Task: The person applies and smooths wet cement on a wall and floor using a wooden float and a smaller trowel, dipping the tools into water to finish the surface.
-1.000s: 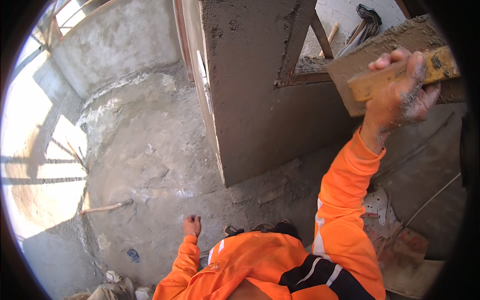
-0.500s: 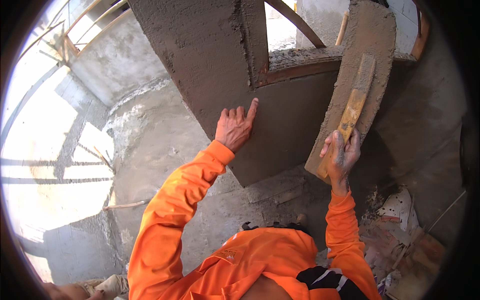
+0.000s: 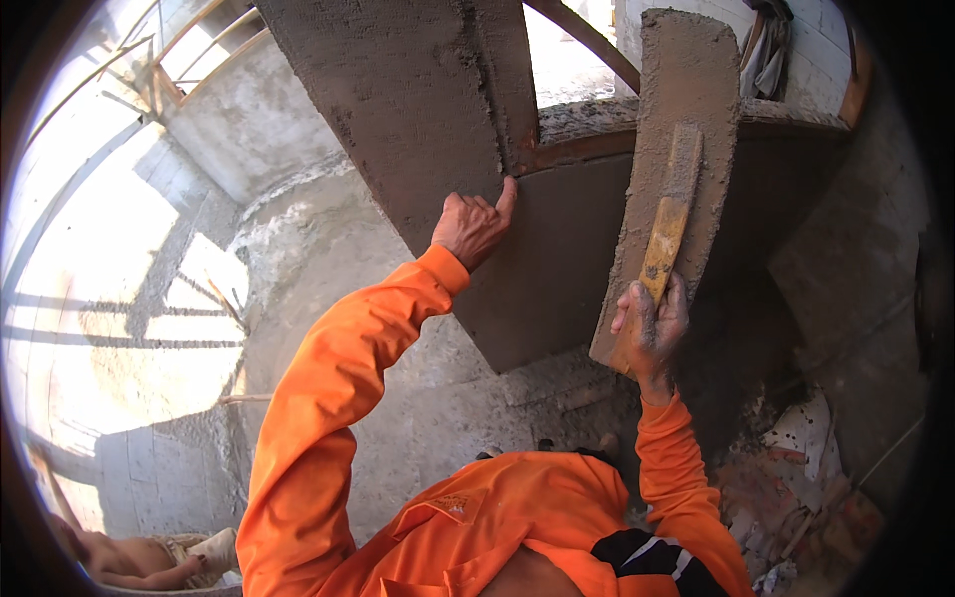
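Observation:
My right hand (image 3: 652,323) is wrapped round the worn yellow-and-grey handle of a long plastering float (image 3: 686,75), its board coated in mortar. The float stands tilted, its top end reaching over the window opening. My left hand (image 3: 473,227) holds nothing; one finger is stretched out and the others are curled. That fingertip is at the lower left corner of the brown window frame (image 3: 587,149), touching or very close to it. Damp grey plaster (image 3: 557,249) covers the wall below the frame and the pier (image 3: 388,99) to its left.
Rubble and torn sacks (image 3: 796,478) lie on the floor at the lower right. Sunlight falls across the blockwork (image 3: 99,368) on the left. At the lower left edge another person's arm (image 3: 149,577) shows. A dark cloth (image 3: 766,50) hangs beyond the opening.
The float and my right hand have moved left, and the float stands more upright. My left fingertip has come up to the frame's corner. The view has shifted slightly.

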A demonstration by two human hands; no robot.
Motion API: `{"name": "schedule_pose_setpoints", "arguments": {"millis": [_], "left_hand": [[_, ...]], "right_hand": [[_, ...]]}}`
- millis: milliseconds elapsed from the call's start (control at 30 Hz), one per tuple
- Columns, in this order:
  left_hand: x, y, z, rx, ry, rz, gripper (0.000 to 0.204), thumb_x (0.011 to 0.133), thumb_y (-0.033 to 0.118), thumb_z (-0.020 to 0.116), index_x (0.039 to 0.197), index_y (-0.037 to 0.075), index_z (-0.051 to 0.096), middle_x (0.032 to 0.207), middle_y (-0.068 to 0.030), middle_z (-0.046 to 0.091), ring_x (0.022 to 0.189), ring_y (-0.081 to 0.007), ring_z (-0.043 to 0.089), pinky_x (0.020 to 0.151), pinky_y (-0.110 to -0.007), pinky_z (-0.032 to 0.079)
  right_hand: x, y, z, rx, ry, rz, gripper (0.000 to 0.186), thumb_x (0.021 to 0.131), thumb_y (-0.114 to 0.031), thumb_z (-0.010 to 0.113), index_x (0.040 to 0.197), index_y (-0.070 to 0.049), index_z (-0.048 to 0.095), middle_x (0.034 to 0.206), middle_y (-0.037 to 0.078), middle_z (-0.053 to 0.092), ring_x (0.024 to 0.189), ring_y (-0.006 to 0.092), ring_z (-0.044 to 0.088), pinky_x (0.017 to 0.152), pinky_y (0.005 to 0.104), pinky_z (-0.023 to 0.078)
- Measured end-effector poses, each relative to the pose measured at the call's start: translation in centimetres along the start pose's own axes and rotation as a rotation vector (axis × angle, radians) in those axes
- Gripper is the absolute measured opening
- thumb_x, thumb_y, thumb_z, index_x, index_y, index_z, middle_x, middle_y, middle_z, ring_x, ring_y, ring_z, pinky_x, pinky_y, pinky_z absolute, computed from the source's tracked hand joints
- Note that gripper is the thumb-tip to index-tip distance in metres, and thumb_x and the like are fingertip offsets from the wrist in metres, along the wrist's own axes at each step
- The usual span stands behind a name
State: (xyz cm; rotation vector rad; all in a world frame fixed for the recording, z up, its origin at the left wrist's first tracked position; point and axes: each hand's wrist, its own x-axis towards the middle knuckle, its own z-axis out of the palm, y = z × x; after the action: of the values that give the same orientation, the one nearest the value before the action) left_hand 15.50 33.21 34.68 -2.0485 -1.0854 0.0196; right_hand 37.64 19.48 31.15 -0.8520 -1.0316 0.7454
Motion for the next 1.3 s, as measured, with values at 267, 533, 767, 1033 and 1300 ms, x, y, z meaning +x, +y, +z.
{"name": "schedule_pose_setpoints", "arguments": {"millis": [267, 533, 767, 1033, 1300], "left_hand": [[2.2, -0.8, -0.4, -0.188, -0.002, 0.021, 0.029, 0.084, 0.016, 0.050, 0.110, 0.004, 0.048, 0.057, -0.0067, 0.058, 0.051, -0.0214, 0.060, 0.047, -0.036, 0.043], [-8.5, 2.6, 4.4, -0.998, -0.252, -0.040, 0.054, 0.078, 0.019, 0.058, 0.130, 0.009, 0.042, 0.087, -0.0171, 0.060, 0.075, -0.0337, 0.062, 0.069, -0.042, 0.050], [-23.4, 8.3, 9.7, -1.193, -0.590, -0.334, 0.055, 0.077, 0.020, 0.060, 0.129, 0.010, 0.045, 0.098, -0.0200, 0.060, 0.091, -0.0373, 0.059, 0.080, -0.044, 0.048], [-44.8, 14.9, 13.6, -1.262, -1.003, -0.824, 0.049, 0.075, 0.023, 0.062, 0.121, 0.009, 0.055, 0.100, -0.0188, 0.065, 0.094, -0.0335, 0.062, 0.083, -0.040, 0.050], [-57.7, 17.8, 15.8, -1.249, -1.033, -1.114, 0.046, 0.073, 0.023, 0.065, 0.114, 0.002, 0.060, 0.095, -0.0188, 0.066, 0.091, -0.0314, 0.064, 0.084, -0.036, 0.049]], "right_hand": [[-1.4, 0.7, 1.1, -0.029, -0.020, 0.073, 0.022, 0.090, -0.012, 0.050, 0.107, 0.001, 0.042, 0.070, 0.005, 0.052, 0.049, 0.0074, 0.048, 0.045, 0.0225, 0.044], [-0.8, 0.8, 2.1, 0.026, 0.016, -0.148, 0.030, 0.090, -0.011, 0.052, 0.113, 0.004, 0.040, 0.069, 0.006, 0.053, 0.049, 0.0078, 0.049, 0.048, 0.0215, 0.044], [9.4, -6.4, 14.4, 0.149, 0.106, -0.487, 0.030, 0.090, -0.014, 0.056, 0.111, 0.001, 0.042, 0.074, 0.010, 0.056, 0.050, 0.0115, 0.051, 0.046, 0.0247, 0.045], [12.5, -4.5, 18.4, -0.060, 0.141, -0.616, 0.033, 0.087, -0.013, 0.060, 0.109, 0.004, 0.043, 0.073, 0.009, 0.057, 0.050, 0.0096, 0.053, 0.045, 0.0224, 0.046], [13.5, -4.7, 20.9, -0.136, 0.227, -0.588, 0.028, 0.088, -0.016, 0.059, 0.103, 0.003, 0.046, 0.071, 0.008, 0.057, 0.051, 0.0084, 0.054, 0.047, 0.0215, 0.047]]}}
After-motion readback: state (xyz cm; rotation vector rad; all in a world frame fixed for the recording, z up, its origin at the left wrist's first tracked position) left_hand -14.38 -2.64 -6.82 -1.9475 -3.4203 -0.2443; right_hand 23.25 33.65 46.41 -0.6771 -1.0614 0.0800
